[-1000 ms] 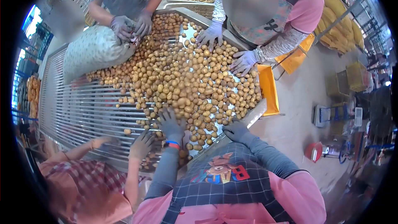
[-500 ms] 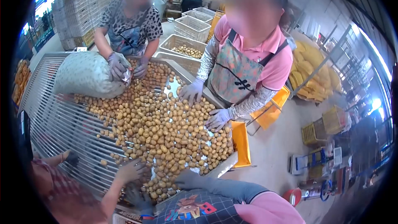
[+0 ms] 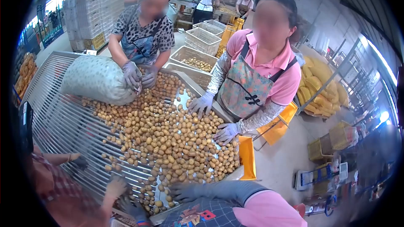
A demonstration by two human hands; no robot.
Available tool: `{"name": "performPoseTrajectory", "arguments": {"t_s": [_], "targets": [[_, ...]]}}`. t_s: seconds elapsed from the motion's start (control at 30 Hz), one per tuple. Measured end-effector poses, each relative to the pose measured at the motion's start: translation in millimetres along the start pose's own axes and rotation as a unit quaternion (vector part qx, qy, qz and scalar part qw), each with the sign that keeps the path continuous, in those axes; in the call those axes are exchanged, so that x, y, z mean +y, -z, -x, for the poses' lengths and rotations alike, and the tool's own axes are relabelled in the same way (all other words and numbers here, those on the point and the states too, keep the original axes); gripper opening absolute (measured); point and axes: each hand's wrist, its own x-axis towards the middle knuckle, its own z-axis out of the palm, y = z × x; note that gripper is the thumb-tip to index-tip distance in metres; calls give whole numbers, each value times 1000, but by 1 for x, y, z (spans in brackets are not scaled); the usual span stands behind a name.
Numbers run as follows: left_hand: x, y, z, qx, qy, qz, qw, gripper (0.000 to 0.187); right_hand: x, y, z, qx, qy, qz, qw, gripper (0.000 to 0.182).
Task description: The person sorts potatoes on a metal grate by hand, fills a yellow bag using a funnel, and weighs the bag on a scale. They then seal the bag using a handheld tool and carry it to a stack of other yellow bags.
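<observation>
Many small potatoes [image 3: 168, 132] lie spread over a sorting table with metal bars [image 3: 63, 113]. My right hand [image 3: 187, 192], in a grey glove, rests at the near edge of the potatoes with its fingers stretched to the left. Lower down, my left hand [image 3: 134, 209] in a dark glove is beside the near potatoes, fingers apart and somewhat blurred; I see nothing held in it. Close to it on the left is a co-worker's gloved hand [image 3: 115, 186]. Opposite me, another co-worker's gloved hands [image 3: 227, 133] touch the potatoes.
A co-worker's hands [image 3: 134, 75] grip the mouth of a full pale sack [image 3: 94, 80] lying on the bars. Plastic crates [image 3: 202, 40] stand behind, one with potatoes. An orange bag [image 3: 247, 157] hangs at the table's right end. Yellow sacks [image 3: 317, 86] are piled at the right.
My view has tilted up, so the table sits lower in it. My left hand has shifted slightly left. The checkered-shirt co-worker's hand has drawn back from the potatoes.
</observation>
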Motion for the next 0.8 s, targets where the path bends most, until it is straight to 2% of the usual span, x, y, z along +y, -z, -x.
{"name": "performPoseTrajectory", "arguments": {"t_s": [0.03, 0.17, 0.23, 0.27, 0.3, 0.33, 0.37, 0.4, 0.43, 0.47, 0.5, 0.53, 0.57, 0.6, 0.63, 0.7, 0.73, 0.77, 0.8], "targets": [[-13, 0, -8, 49, 5, -53, 997, 58, 6, 11, 28, 16, -12, 13, 1000, 47], [-25, 24, -72, 38, 38, -68, 996, 70, 11, 81, 126, -69, -171, 96, 978, 48], [-21, 27, -90, -128, 121, -18, 984, 71, 22, 90, 164, -124, -249, 108, 954, 51], [33, 62, -89, -187, 147, -46, 970, 73, 27, 90, 186, -105, -282, 131, 944, 48], [10, 18, -61, -119, 69, -106, 985, 77, 31, 93, 200, -85, -315, 158, 932, 45], [28, 14, -34, -60, -5, -127, 990, 82, 30, 95, 200, -79, -319, 160, 931, 45], [79, 49, -24, -202, 71, -99, 972, 90, 27, 97, 198, -86, -417, 152, 892, 41], [96, 55, -2, -228, 12, -50, 972, 101, 24, 100, 195, -92, -509, 142, 844, 38], [118, 60, 14, -301, 35, -93, 948, 105, 21, 99, 181, 7, -521, 113, 846, 34], [144, 77, 17, -318, 41, -105, 941, 97, 19, 89, 159, 104, -528, 80, 839, 30], [170, 95, 20, -336, 47, -117, 933, 90, 25, 64, 138, 285, -384, 121, 870, 32], [163, 80, 24, -315, 51, -21, 948, 81, 9, 70, 99, 260, -376, 67, 887, 31], [150, 60, 27, -290, 53, 72, 953, 72, 20, 51, 64, 315, -213, 97, 920, 34], [135, 39, 25, -259, 53, 162, 951, 63, 18, 48, 12, 297, -181, 25, 937, 31], [121, 25, 19, -225, 49, 249, 941, 54, 4, 49, -32, 278, -190, -15, 941, 29], [82, 18, 1, -161, 28, 405, 900, 39, -3, 19, -111, 235, -122, 14, 964, 36], [82, 46, -28, -89, 9, 324, 942, 45, -12, 20, -133, 264, -129, -2, 956, 36], [75, 68, -50, 6, -99, -59, 993, 52, -24, 25, -151, 177, -113, 7, 978, 40], [26, 38, -76, -20, 18, -195, 980, 61, -38, 23, -172, 88, -92, 11, 992, 44]]}}
